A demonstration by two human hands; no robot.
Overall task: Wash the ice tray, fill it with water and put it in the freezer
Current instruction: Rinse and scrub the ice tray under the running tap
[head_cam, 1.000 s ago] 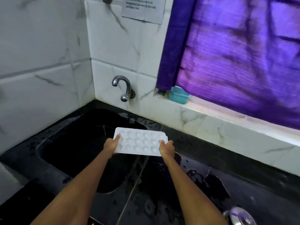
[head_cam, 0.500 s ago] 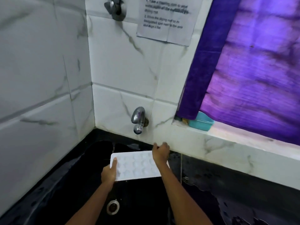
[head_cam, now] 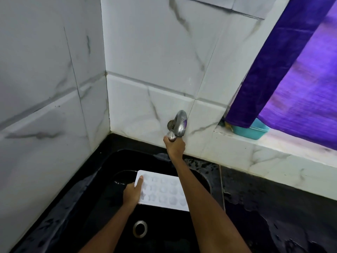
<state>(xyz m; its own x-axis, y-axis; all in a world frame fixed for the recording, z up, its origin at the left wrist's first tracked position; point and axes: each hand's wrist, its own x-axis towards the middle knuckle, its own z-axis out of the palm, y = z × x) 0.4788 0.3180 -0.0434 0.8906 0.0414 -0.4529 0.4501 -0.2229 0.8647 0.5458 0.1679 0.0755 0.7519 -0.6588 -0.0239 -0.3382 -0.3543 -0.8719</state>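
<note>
White ice tray (head_cam: 162, 192) over black sink (head_cam: 102, 207) — silver tap (head_cam: 179, 126), grey-veined white wall tiles (head_cam: 145, 52), purple curtain (head_cam: 291, 70), teal tub (head_cam: 255, 131).

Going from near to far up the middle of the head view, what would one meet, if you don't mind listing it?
Sink drain → ice tray, held at its left end by the left hand → right hand gripping the tap knob → tap → tiled wall.
</note>
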